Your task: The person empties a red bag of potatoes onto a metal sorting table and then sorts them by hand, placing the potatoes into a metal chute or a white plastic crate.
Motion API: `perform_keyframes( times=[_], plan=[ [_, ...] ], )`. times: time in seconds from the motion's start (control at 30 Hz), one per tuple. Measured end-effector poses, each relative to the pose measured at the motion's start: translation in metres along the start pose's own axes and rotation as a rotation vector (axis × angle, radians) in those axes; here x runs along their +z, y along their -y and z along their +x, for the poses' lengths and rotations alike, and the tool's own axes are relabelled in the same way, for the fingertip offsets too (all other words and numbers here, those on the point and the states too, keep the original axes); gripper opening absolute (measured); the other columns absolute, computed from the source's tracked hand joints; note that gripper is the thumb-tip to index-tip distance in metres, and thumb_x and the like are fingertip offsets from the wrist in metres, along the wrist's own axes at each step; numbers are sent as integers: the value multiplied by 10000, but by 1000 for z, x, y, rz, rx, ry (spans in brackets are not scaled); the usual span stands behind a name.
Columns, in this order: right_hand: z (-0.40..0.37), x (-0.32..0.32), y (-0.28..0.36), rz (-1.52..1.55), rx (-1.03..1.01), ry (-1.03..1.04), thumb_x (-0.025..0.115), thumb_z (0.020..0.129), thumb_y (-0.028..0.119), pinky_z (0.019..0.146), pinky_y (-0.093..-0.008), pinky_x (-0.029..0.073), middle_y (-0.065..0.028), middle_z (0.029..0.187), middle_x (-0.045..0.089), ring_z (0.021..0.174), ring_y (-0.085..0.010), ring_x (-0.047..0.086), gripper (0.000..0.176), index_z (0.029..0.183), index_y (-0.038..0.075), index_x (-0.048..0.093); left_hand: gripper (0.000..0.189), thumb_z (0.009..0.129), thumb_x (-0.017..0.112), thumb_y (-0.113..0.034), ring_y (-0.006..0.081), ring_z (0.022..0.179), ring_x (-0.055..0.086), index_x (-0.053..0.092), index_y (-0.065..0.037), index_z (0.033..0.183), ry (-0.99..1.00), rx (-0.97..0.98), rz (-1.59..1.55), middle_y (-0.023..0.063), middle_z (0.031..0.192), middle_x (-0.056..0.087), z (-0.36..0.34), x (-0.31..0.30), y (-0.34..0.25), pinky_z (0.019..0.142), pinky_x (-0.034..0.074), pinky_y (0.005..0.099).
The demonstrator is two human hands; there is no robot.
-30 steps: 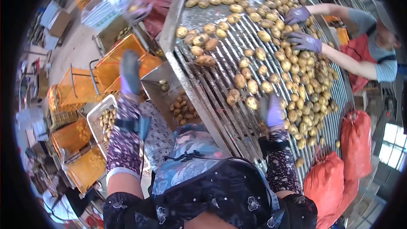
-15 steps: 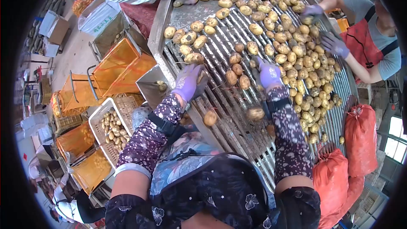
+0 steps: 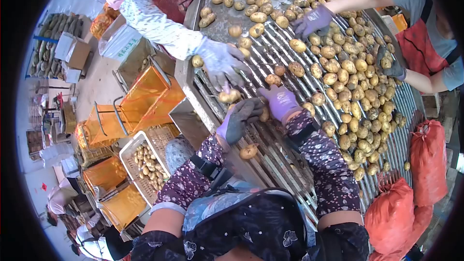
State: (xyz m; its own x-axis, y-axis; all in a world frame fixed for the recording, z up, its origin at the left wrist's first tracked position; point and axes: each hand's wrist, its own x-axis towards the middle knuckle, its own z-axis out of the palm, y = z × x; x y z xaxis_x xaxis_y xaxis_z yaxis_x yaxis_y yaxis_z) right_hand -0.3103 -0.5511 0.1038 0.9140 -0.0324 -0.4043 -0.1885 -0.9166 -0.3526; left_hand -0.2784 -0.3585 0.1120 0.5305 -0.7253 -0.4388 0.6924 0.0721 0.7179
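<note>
- Left hand (image 3: 237, 122): purple glove, dark palm side, fingers curled; cannot tell whether it grips anything.
- Right hand (image 3: 281, 104): just beside it, fingertips partly hidden; grip cannot be told.
- Brown potato (image 3: 264, 114) between the hands, mostly covered; contact with either unclear. Another potato (image 3: 248, 152) nearer the body, apart from both, on the slatted metal bed (image 3: 285, 157).
- Main potato heap (image 3: 357, 96) on the bed, beyond the right hand.
- Co-worker's gloved hand (image 3: 222, 63) reaches in over a muddy potato (image 3: 229, 95); whether it holds this, cannot tell.
- Second co-worker's glove (image 3: 314, 21): pale print, unreadable. That person cut off by the dark lens edge.
- Near end of bed hidden behind sleeves and apron (image 3: 241, 220).
- Pale carton (image 3: 121, 43): greenish characters, too small to read.
</note>
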Motion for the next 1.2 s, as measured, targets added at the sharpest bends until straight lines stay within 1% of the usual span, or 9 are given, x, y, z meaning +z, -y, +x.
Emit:
perform_keyframes(
  times=[0.17,0.2,0.3,0.33,0.5,0.7,0.83,1.07,1.2],
  plan=[
    [-24,-20,20,628,-228,-62,664,837,116,854,-397,514,-174,1110,643,967,-315,652,596,1394,70,455,489,1036,452,-298,279,1245,526,374,-39,1442,306,-177,-664,171,1388,488,5,-15,-11,1042,450,414],
    [-21,-6,19,563,-409,-229,704,796,111,844,-399,521,-181,1161,630,944,-332,660,612,1364,69,477,446,1036,440,-333,299,1217,533,433,-53,1384,250,-62,-578,175,1335,524,12,-30,9,994,473,405],
    [19,-16,-14,193,-154,-236,719,776,123,829,-420,528,-173,1205,606,964,-360,651,588,1322,84,505,415,1036,430,-362,308,1174,547,472,-62,1320,115,-65,-517,170,1279,553,10,-39,11,923,491,394],
    [24,-33,-17,38,-43,-304,687,801,134,804,-443,528,-175,1170,615,965,-373,646,470,1253,103,563,346,1000,492,-354,226,942,645,572,-40,1122,-131,-88,-422,132,1063,651,2,-11,-11,850,529,368],
    [55,-15,-53,-118,18,-217,644,850,124,848,-424,503,-145,1040,653,952,-343,657,329,1176,162,653,442,1040,408,-363,297,1142,593,512,-14,1291,23,-45,-442,182,1310,574,-2,-38,0,928,517,397],
    [-24,-47,10,784,-92,-339,576,951,193,816,-403,540,-172,1039,676,936,-348,671,273,1182,53,617,523,1039,367,-472,280,1177,575,479,-68,1352,289,-149,-763,154,1341,551,-5,-32,-10,882,526,397],
    [-39,-19,52,550,-385,-473,583,943,203,882,-423,513,-212,1143,621,1056,-384,616,285,1171,33,591,546,1036,382,-461,162,853,629,473,-60,1394,325,-101,-893,175,1332,552,0,-34,5,738,539,337],
    [-51,0,90,131,-441,-655,617,882,141,933,-442,486,-235,1217,566,1103,-420,571,411,1253,-19,542,558,1043,337,-457,204,987,646,471,-35,1382,-32,6,-553,107,1208,619,-35,3,-34,869,541,341],
    [-56,-2,102,636,-430,-450,641,854,42,948,-408,495,-246,1266,554,1131,-414,574,421,1259,-21,542,430,1010,451,-377,221,961,646,537,-8,1212,64,329,-102,130,1161,600,-58,-66,-22,748,570,305]
  ],
)
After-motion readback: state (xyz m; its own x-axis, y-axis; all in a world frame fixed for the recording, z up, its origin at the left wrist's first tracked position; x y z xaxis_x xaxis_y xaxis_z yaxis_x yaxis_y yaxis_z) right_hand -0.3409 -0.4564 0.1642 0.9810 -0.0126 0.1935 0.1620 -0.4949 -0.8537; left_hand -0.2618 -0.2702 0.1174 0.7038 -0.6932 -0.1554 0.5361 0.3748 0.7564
